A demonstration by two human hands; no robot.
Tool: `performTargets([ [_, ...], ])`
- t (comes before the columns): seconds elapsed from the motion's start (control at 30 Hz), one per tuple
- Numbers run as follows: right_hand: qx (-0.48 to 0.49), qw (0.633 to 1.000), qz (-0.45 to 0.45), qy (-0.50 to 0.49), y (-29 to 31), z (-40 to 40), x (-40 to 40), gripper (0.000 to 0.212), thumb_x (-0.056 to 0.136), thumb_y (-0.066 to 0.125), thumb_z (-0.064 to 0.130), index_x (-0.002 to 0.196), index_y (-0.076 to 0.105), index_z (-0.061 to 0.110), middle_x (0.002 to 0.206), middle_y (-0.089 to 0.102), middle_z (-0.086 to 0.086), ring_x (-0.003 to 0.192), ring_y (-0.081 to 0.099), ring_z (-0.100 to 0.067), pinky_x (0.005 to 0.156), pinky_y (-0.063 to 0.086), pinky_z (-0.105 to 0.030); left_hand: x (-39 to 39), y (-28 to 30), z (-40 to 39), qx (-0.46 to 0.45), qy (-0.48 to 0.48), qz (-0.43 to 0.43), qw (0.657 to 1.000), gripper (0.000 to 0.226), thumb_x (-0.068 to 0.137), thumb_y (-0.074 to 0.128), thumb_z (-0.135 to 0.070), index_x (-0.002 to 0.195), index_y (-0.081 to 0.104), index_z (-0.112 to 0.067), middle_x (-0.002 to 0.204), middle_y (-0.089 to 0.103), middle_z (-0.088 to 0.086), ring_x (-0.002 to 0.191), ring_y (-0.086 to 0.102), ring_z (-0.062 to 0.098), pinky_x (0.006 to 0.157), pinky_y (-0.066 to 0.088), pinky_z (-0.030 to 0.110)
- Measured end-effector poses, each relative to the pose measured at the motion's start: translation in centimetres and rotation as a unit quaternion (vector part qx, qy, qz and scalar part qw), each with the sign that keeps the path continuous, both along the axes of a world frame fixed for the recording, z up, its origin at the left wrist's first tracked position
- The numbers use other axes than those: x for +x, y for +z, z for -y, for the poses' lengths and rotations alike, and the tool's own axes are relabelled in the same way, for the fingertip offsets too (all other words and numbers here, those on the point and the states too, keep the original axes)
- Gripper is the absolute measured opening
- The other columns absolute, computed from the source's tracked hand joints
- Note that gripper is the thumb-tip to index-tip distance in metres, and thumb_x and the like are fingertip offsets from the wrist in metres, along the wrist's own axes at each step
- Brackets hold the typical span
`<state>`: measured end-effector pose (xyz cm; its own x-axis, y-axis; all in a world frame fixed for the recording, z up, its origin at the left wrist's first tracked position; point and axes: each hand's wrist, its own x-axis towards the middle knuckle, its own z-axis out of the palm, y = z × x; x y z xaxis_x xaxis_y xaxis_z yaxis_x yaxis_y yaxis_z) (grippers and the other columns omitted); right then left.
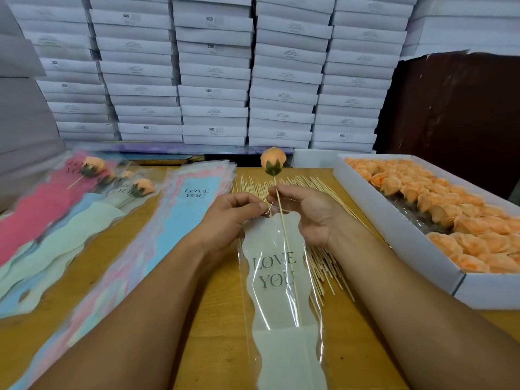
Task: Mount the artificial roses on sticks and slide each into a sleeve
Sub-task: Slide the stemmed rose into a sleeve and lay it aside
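Two hands are working over the middle of the wooden bench (197, 319), both forearms reaching in from the near edge. Nearest the camera, one cream sleeve (277, 291), clear plastic with a wavy pale panel printed LOVE YOU, is lying lengthwise toward the person, its lower end running out of view at the bottom. One thin wooden stick (287, 243) is sitting partway inside it, slanting up and out of the mouth. The left hand (230, 215) is pinching the sleeve's top edge with curled fingers; the right hand (306, 209) is pinching the stick just above the mouth. One peach rose (273, 162) with green sepals is standing mounted on the stick's upper end, held upright above the bench. Under and beyond the hands, a loose bed of bare sticks (318, 187), too many to count, is spreading right up to the white tray (399, 235) along the right edge, which is holding rows of peach rose heads (450, 209), dozens at least. To the left, a stack of empty sleeves (180, 218) with a blue one on top is lying diagonally, with open wood between it and the hands. Farther left, about three finished roses in sleeves (92, 187) are fanning out, blurred. Stacked white boxes (213, 74) are walling the far edge in five or so columns.
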<state>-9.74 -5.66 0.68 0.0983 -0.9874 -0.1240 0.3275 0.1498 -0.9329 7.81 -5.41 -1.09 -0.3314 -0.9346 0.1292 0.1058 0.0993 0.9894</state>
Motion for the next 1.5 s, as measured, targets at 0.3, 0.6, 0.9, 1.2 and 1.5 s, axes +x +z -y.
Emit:
performTargets([
  [0.3, 0.025, 0.997, 0.0, 0.079, 0.4, -0.8, -0.1, 0.029, 0.079, 0.071, 0.013, 0.108, 0.072, 0.01, 0.07, 0.07, -0.005, 0.059, 0.069, -0.018, 0.058, 0.06, -0.033, -0.1, 0.3, -0.5, -0.008, -0.011, -0.004, 1.0, 0.025, 0.093, 0.064, -0.009, 0.071, 0.074, -0.016, 0.084, 0.074, 0.008, 0.082, 0.065, 0.032, 0.067, 0.051, 0.035],
  [0.6, 0.005, 0.991, -0.13, -0.023, -0.2, 0.4, -0.3, 0.057, 0.102, 0.027, 0.066, 0.122, 0.066, 0.03, 0.068, 0.07, -0.003, 0.072, 0.061, -0.011, 0.086, 0.034, -0.041, 0.1, 0.1, -0.2, -0.015, -0.023, 0.016, 0.999, 0.023, 0.093, 0.064, -0.014, 0.073, 0.075, -0.018, 0.085, 0.073, 0.009, 0.086, 0.063, 0.037, 0.075, 0.044, 0.047],
  [0.9, 0.03, 0.998, -0.044, 0.021, -0.1, -0.4, -0.3, 0.026, 0.092, 0.057, 0.024, 0.085, 0.081, 0.016, 0.094, 0.075, -0.004, 0.078, 0.06, -0.021, 0.09, 0.046, -0.04, 0.0, -0.2, 0.1, 0.005, -0.033, -0.003, 0.999, 0.007, 0.083, 0.071, -0.016, 0.082, 0.076, -0.011, 0.105, 0.072, 0.024, 0.091, 0.06, 0.036, 0.087, 0.041, 0.052],
  [1.2, 0.016, 0.995, -0.101, -0.005, 0.1, -0.5, 0.0, 0.032, 0.093, 0.063, 0.044, 0.08, 0.081, 0.021, 0.083, 0.077, 0.0, 0.104, 0.061, -0.02, 0.118, 0.022, -0.055, 0.2, -0.1, 0.1, 0.003, -0.052, -0.003, 0.999, 0.015, 0.093, 0.065, -0.012, 0.081, 0.075, -0.011, 0.094, 0.075, 0.01, 0.079, 0.069, 0.022, 0.065, 0.057, 0.032],
  [1.5, 0.017, 0.995, -0.093, -0.016, 0.2, -0.7, 0.4, 0.027, 0.097, 0.063, 0.035, 0.084, 0.077, 0.016, 0.073, 0.074, -0.001, 0.069, 0.07, -0.015, 0.065, 0.052, -0.027, 0.0, 0.2, 0.0, 0.006, -0.003, -0.006, 1.0, 0.018, 0.092, 0.067, -0.016, 0.075, 0.074, -0.017, 0.086, 0.071, 0.01, 0.076, 0.065, 0.028, 0.065, 0.052, 0.035],
])
